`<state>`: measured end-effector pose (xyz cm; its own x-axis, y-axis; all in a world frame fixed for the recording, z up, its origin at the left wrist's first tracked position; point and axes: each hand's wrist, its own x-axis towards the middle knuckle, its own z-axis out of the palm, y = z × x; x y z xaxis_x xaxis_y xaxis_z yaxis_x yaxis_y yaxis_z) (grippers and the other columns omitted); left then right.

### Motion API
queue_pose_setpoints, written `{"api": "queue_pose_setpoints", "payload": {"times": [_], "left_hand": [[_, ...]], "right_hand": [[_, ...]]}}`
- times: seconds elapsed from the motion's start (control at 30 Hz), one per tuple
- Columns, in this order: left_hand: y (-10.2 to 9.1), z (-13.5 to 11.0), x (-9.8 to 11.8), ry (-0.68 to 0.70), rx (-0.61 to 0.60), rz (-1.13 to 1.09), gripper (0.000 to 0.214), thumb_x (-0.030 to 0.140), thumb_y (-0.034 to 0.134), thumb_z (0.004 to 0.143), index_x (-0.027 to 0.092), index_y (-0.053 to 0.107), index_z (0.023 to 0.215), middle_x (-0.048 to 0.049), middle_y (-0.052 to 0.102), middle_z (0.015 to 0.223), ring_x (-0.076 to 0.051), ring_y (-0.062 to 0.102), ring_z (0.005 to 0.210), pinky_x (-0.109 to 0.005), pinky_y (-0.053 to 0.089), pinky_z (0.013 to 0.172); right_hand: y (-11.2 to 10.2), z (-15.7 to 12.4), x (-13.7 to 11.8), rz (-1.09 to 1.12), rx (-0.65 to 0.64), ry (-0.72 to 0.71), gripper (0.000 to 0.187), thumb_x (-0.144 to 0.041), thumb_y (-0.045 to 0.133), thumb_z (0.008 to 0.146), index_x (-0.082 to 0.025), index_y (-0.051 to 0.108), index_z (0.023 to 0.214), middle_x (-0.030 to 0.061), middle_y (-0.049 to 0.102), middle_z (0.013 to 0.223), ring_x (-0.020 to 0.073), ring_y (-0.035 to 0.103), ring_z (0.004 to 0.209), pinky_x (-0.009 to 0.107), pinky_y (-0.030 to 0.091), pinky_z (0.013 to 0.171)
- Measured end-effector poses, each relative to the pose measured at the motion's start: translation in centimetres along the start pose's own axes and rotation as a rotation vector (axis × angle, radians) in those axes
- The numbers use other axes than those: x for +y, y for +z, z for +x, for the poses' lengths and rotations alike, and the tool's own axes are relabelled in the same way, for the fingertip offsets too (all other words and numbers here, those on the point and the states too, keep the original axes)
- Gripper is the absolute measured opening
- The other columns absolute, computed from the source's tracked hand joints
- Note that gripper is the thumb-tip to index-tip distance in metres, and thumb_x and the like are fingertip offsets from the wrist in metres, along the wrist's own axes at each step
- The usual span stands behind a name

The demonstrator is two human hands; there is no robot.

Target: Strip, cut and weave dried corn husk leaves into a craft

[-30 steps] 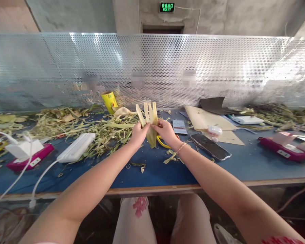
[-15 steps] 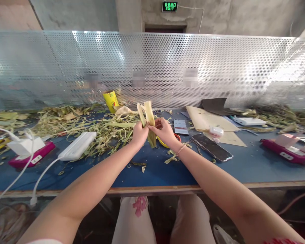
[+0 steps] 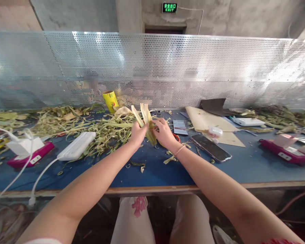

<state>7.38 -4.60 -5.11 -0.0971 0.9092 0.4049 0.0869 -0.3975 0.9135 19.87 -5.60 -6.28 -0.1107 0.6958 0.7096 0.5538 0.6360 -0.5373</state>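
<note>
Pale, flat strips of dried plant leaf [image 3: 145, 113], like husk, stand upright between my hands above the table. My left hand [image 3: 138, 133] is closed on the strips, its thumb pressed along them. Against their right side, my right hand [image 3: 164, 133] has its fingers bent and pinching at the leaf. The greener lower end of the leaf hangs beneath the fingers. Behind my left hand spreads a heap of dried leaf scraps [image 3: 109, 130]. A red-and-yellow round thing lies partly hidden under my right hand.
Right of my hands lie a dark phone [image 3: 210, 147], a small card-like screen [image 3: 180, 127] and brown paper [image 3: 205, 120]. On the left are a white power bank [image 3: 77, 145] and a magenta power strip [image 3: 30, 156]. A yellow roll [image 3: 110, 101] stands before the perforated screen [image 3: 155, 61].
The upper ends of the leaf have spread apart, one piece now showing a split into narrower strips. My right fingers have shifted slightly along the leaf.
</note>
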Motion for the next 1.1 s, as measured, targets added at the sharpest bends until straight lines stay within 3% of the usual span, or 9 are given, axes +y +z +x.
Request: {"api": "queue_pose_setpoints", "payload": {"times": [0.13, 0.23, 0.33, 0.4, 0.53, 0.63, 0.83, 1.0, 1.1], "left_hand": [[-0.1, -0.1, -0.1, 0.005, 0.057, 0.068, 0.018, 0.025, 0.061, 0.061, 0.016, 0.062, 0.076, -0.0057, 0.066, 0.077, -0.021, 0.06, 0.074, -0.028, 0.043, 0.066], [-0.1, 0.0, -0.1, 0.005, 0.068, 0.101, 0.017, 0.024, 0.059, 0.061, 0.016, 0.062, 0.075, -0.0053, 0.065, 0.074, -0.02, 0.059, 0.072, -0.027, 0.043, 0.063], [-0.2, 0.1, 0.0, 0.01, 0.09, 0.107, 0.016, 0.023, 0.056, 0.062, 0.016, 0.062, 0.076, -0.0043, 0.064, 0.071, -0.019, 0.058, 0.069, -0.026, 0.042, 0.061], [-0.3, 0.2, -0.1, 0.017, 0.105, 0.103, 0.017, 0.023, 0.055, 0.062, 0.016, 0.061, 0.076, -0.0041, 0.064, 0.072, -0.019, 0.058, 0.07, -0.026, 0.042, 0.062], [-0.4, 0.6, -0.8, 0.016, 0.138, 0.126, 0.016, 0.026, 0.055, 0.063, 0.017, 0.059, 0.077, -0.0046, 0.063, 0.074, -0.02, 0.058, 0.073, -0.027, 0.042, 0.063], [-0.3, 0.6, -1.1, 0.001, 0.166, 0.102, 0.017, 0.027, 0.054, 0.065, 0.018, 0.058, 0.078, -0.0044, 0.063, 0.076, -0.02, 0.058, 0.073, -0.028, 0.043, 0.063], [0.0, 0.0, -0.4, -0.036, 0.018, -0.052, 0.026, 0.033, 0.065, 0.06, 0.016, 0.059, 0.078, -0.0042, 0.064, 0.074, -0.019, 0.059, 0.07, -0.027, 0.045, 0.063], [0.2, 0.0, -0.5, -0.052, 0.025, -0.078, 0.026, 0.034, 0.068, 0.057, 0.015, 0.062, 0.073, -0.0046, 0.066, 0.072, -0.02, 0.061, 0.073, -0.028, 0.045, 0.065], [0.4, -0.3, 0.0, -0.147, 0.045, -0.219, 0.026, 0.031, 0.069, 0.055, 0.014, 0.062, 0.073, -0.0047, 0.066, 0.072, -0.018, 0.061, 0.069, -0.028, 0.045, 0.063]], "right_hand": [[0.4, 0.0, 0.0, -0.07, -0.052, -0.024, 0.032, -0.016, 0.053, 0.069, -0.015, 0.061, 0.1, 0.0122, 0.056, 0.097, 0.0231, 0.053, 0.095, 0.038, 0.042, 0.09], [0.3, 0.1, 0.0, -0.051, -0.051, 0.029, 0.032, -0.015, 0.051, 0.066, -0.015, 0.062, 0.095, 0.0105, 0.059, 0.091, 0.0221, 0.055, 0.089, 0.038, 0.044, 0.085], [-0.1, 0.3, 0.1, -0.004, -0.071, 0.113, 0.022, -0.012, 0.044, 0.065, -0.016, 0.061, 0.078, 0.0054, 0.059, 0.075, 0.0189, 0.055, 0.074, 0.035, 0.045, 0.075], [-0.2, 0.4, 0.1, 0.099, -0.073, 0.2, 0.018, -0.013, 0.041, 0.063, -0.017, 0.058, 0.07, 0.0024, 0.058, 0.067, 0.0172, 0.055, 0.067, 0.033, 0.046, 0.069], [0.0, 0.5, -0.1, 0.489, -0.072, 0.457, 0.018, -0.014, 0.043, 0.061, -0.017, 0.056, 0.073, 0.0005, 0.059, 0.066, 0.0145, 0.056, 0.062, 0.03, 0.049, 0.06], [0.0, 0.6, -0.3, 0.647, -0.054, 0.592, 0.01, -0.02, 0.048, 0.064, -0.017, 0.055, 0.071, -0.0004, 0.057, 0.064, 0.0122, 0.054, 0.056, 0.028, 0.05, 0.055], [-0.1, 0.6, -0.2, 0.57, -0.051, 0.519, 0.017, -0.034, 0.054, 0.065, -0.017, 0.053, 0.068, -0.0014, 0.054, 0.061, 0.0109, 0.051, 0.056, 0.023, 0.045, 0.051], [-0.2, 0.6, -0.1, 0.409, -0.013, 0.389, 0.023, -0.04, 0.053, 0.066, -0.019, 0.044, 0.061, -0.0039, 0.046, 0.055, 0.0097, 0.043, 0.05, 0.023, 0.038, 0.048], [-0.4, 0.6, -0.4, 0.353, 0.009, 0.301, 0.02, -0.036, 0.051, 0.068, -0.02, 0.043, 0.06, -0.0036, 0.045, 0.056, 0.0105, 0.043, 0.051, 0.024, 0.038, 0.05]]}}
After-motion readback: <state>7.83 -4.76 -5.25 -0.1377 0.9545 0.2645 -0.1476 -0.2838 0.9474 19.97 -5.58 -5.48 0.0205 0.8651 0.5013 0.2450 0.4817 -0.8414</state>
